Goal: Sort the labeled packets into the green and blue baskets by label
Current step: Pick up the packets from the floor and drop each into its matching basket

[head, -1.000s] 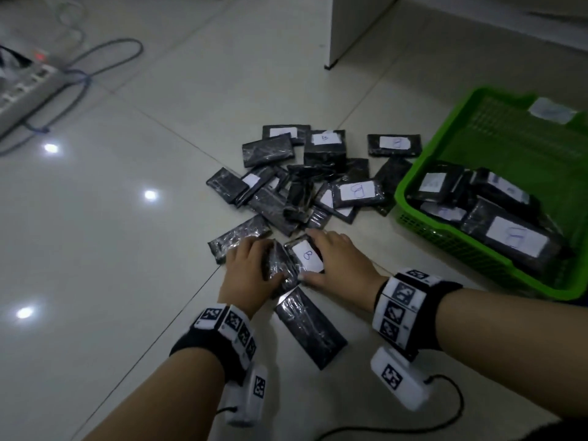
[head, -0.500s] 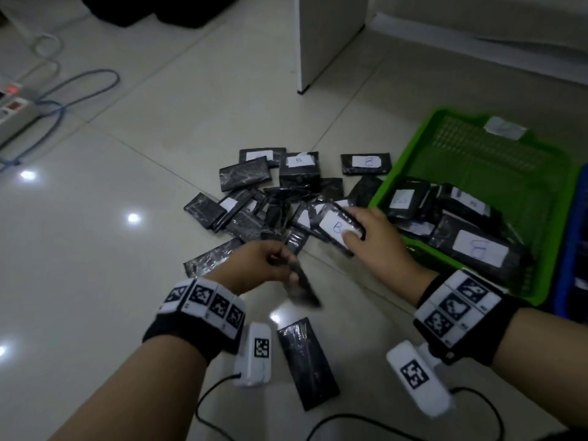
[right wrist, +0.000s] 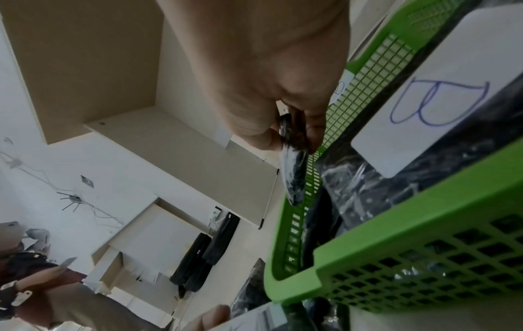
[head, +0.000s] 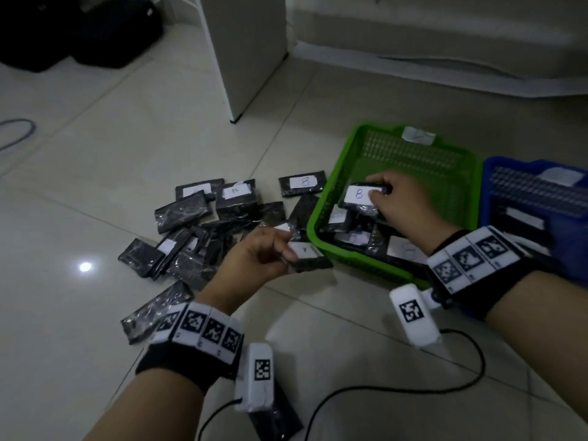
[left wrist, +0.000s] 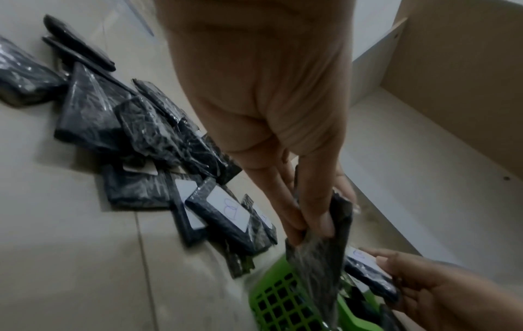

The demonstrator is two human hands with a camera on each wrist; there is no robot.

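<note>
Black wrapped packets with white labels lie in a pile (head: pixel 206 230) on the tiled floor. My right hand (head: pixel 378 192) pinches a packet labelled B (head: pixel 358 195) just over the green basket (head: pixel 321 214), which holds several packets. In the right wrist view that packet (right wrist: pixel 294 174) hangs edge-on inside the basket's rim (right wrist: pixel 424 235), beside another B packet (right wrist: pixel 424 112). My left hand (head: pixel 283 246) grips a packet labelled A (head: pixel 307 254) above the floor by the basket's near-left corner. The blue basket (head: pixel 534 186) stands to the right of the green one.
A white cabinet panel (head: pixel 251 52) stands on the floor behind the pile, with black bags (head: pixel 79 30) at the far left. One loose packet (head: pixel 156 313) lies by my left wrist and another (head: pixel 273 421) under it. A black cable (head: pixel 413 389) crosses the near floor.
My right hand has carried the B packet from the pile to over the green basket. My left hand has lifted its packet and turned the A label up. The view has swung right.
</note>
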